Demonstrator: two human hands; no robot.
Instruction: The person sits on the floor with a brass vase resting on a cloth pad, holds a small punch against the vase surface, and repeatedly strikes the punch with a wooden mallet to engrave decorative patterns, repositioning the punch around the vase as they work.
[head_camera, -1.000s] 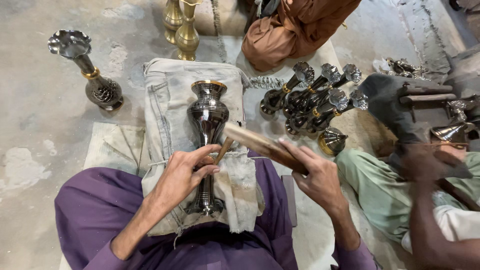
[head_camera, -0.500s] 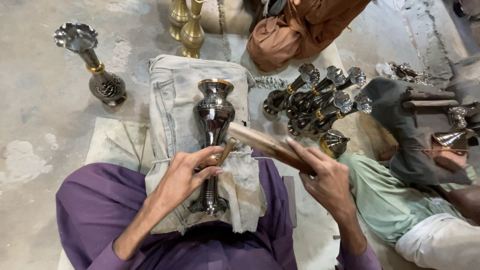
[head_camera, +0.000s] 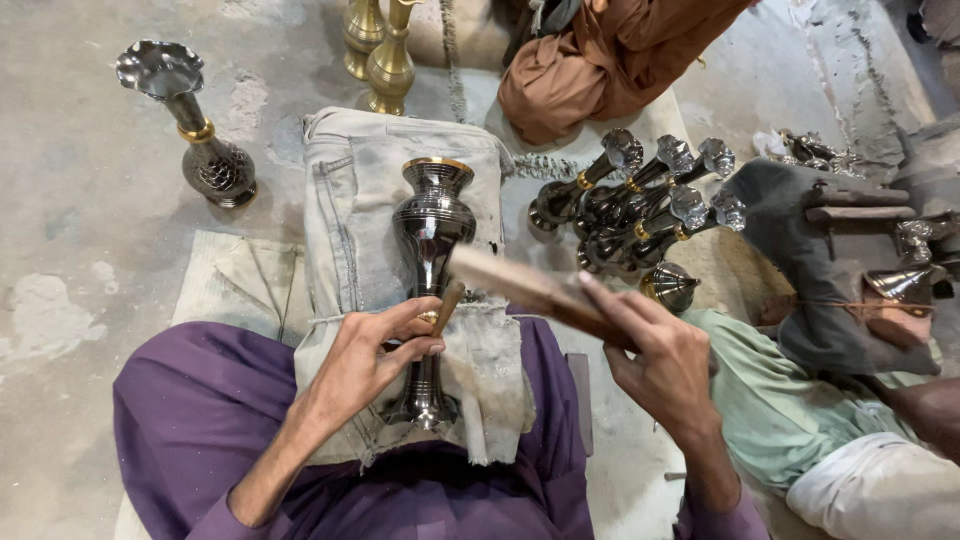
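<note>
Bare concrete floor (head_camera: 90, 230), stained and patchy; on it a dark fluted vase (head_camera: 190, 125), two brass vases (head_camera: 380, 50), a pale mat (head_camera: 225, 280).

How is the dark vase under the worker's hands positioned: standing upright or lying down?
Lying down. The vase rests lengthwise on grey cloth across the lap, mouth pointing away, left hand on its neck.

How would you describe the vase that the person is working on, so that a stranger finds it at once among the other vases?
Find the folded pale denim cloth spread over the person's purple-trousered lap. On it lies a dark polished metal vase with a gold rim, its mouth pointing away from the person. The left hand presses a small tool against its narrow stem; it alone lies on cloth, while the other vases are on the floor.
</note>
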